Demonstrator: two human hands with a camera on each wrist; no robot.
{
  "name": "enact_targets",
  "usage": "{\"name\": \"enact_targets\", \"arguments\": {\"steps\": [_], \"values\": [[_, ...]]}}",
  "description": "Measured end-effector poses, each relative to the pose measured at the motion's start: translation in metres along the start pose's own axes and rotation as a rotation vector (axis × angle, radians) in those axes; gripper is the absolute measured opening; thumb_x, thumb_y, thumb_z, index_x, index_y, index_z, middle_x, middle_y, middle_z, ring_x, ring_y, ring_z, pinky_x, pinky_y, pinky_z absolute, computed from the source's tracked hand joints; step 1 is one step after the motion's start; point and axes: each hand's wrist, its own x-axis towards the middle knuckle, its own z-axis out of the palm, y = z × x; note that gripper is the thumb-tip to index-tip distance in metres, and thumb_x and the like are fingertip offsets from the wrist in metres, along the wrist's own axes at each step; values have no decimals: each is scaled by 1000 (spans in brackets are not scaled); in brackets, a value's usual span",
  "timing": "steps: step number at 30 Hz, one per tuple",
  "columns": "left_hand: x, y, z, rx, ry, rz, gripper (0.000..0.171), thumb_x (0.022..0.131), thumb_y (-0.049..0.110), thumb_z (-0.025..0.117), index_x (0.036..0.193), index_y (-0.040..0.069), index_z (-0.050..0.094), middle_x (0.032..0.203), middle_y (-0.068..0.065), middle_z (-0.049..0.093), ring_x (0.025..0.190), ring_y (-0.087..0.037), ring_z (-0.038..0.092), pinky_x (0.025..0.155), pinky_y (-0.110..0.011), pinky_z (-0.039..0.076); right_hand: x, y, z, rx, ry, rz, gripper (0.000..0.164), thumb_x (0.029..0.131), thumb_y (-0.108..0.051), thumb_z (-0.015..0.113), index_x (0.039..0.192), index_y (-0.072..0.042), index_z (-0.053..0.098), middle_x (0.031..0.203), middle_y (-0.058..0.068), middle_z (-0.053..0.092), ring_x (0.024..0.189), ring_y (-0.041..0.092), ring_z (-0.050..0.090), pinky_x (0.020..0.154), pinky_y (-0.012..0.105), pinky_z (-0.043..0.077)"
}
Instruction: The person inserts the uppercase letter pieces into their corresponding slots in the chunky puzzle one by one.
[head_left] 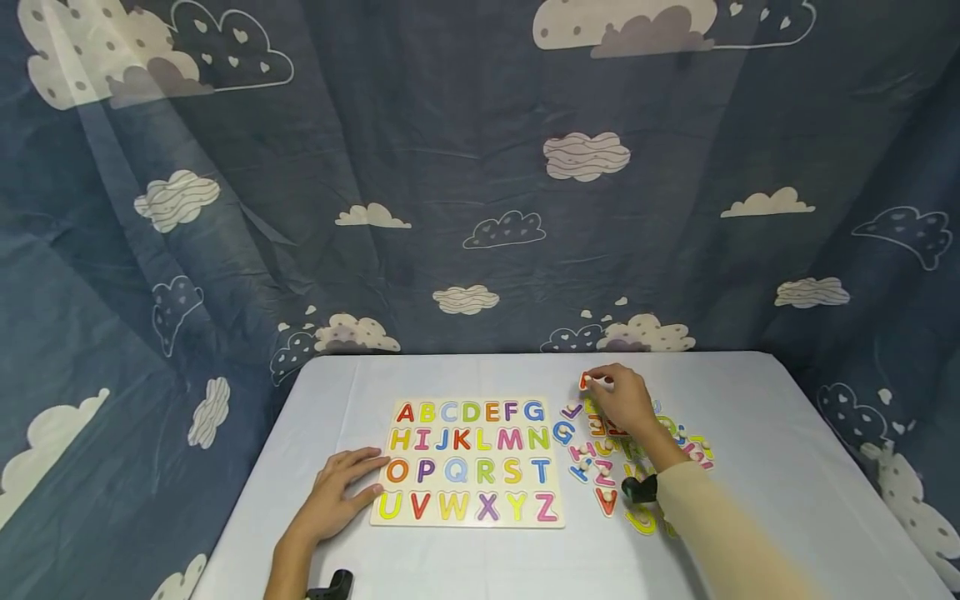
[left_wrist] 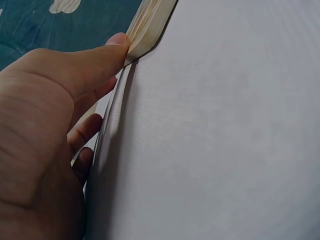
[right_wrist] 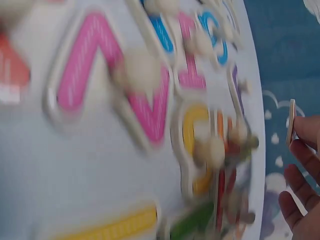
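A cream alphabet board [head_left: 525, 505] with rows of coloured letters lies flat on the white table. At its left edge rests my left hand [head_left: 333, 496], fingers extended and spread. In the left wrist view the thumb [left_wrist: 100, 57] touches the board's corner [left_wrist: 150, 37], with the other fingers loosely bent below it. Beyond the board's right side, my right hand [head_left: 626, 404] pinches a small red letter piece [head_left: 583, 381] between thumb and fingers, above the table's far part. The right wrist view shows this piece edge-on, so its letter face is hidden there.
Loose knobbed letter pieces lie scattered and heaped right of the board, among them a blue G [head_left: 563, 432], a red V [head_left: 606, 502] and a yellow piece [head_left: 641, 522]. My right forearm hides part of the heap. A cloud-patterned curtain [head_left: 435, 167] hangs behind the table.
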Motion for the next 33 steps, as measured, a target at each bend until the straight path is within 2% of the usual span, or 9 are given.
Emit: {"name": "enact_targets", "arguments": {"steps": [9,15,19,27,33], "values": [[-5,-2,-3,1,-13,-14,46,93,44,74,137,35,67,153,13,54,142,-23,37,113,-58,27,-3,-47,33,28,-41,-39,29,101,-26,68,126,-13,72,129,12,67,122,35,59,104,54,49],[-3,-3,-4,-9,2,33,46,93,43,74,138,33,67,152,12,55,141,-24,39,110,-57,29,-2,-81,52,21,-37,-143,25,99,-26,69,120,-12,75,124,10,71,116,31,63,99,51,51],[1,-4,-3,-15,-6,59,46,95,43,72,139,33,66,153,11,55,141,-23,40,109,-56,30,-2,-101,66,40,-55,-177,24,99,-26,70,118,-12,76,122,9,72,114,30,63,99,49,52],[3,-4,-5,-29,-20,44,46,95,40,72,139,33,66,153,13,54,142,-22,39,111,-56,29,-7,-142,103,96,-86,-224,17,97,-24,73,110,-15,79,117,3,74,111,27,65,97,46,53],[0,-4,-4,-37,-33,11,46,94,45,71,139,35,66,153,16,53,144,-21,37,114,-57,27,-15,-169,129,75,-122,-286,14,97,-26,73,107,-18,79,115,0,74,111,24,65,97,45,53]]}}
